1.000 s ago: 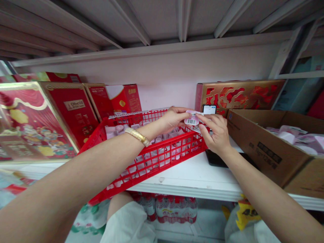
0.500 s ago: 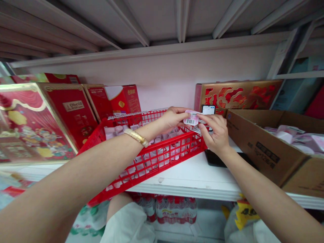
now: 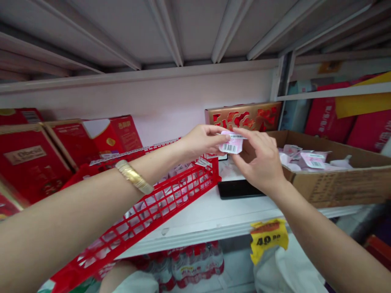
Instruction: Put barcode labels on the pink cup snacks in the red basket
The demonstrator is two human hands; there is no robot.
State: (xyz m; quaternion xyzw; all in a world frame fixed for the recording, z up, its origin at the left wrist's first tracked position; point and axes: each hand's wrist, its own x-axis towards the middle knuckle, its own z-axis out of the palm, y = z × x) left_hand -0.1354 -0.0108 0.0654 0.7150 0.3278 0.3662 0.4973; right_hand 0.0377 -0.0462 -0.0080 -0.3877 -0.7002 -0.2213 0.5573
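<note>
My left hand (image 3: 205,140) pinches a small pink sealed cup (image 3: 233,149) by its left side, its flat printed lid with a barcode facing me. The index finger and thumb of my right hand (image 3: 259,156) close on the cup's right side, near a white barcode strip along the lid's upper edge. A gold bracelet (image 3: 134,176) is on my left wrist. Under my left forearm stands a red plastic basket (image 3: 183,199) full of similar pink cups. On the right, an open cardboard box (image 3: 342,187) holds more sealed cups (image 3: 314,159).
A black phone (image 3: 241,189) lies on the white shelf (image 3: 195,226) between basket and box. Red gift boxes (image 3: 114,134) stand left; a gold-and-red box (image 3: 244,116) stands behind. Bottled water (image 3: 195,264) and a yellow price tag (image 3: 269,238) are below. A metal shelf (image 3: 195,36) hangs overhead.
The view has turned to the right, bringing more of the cardboard box's contents and the black phone into sight. Both hands stay at the same pink cup, between basket and box.
</note>
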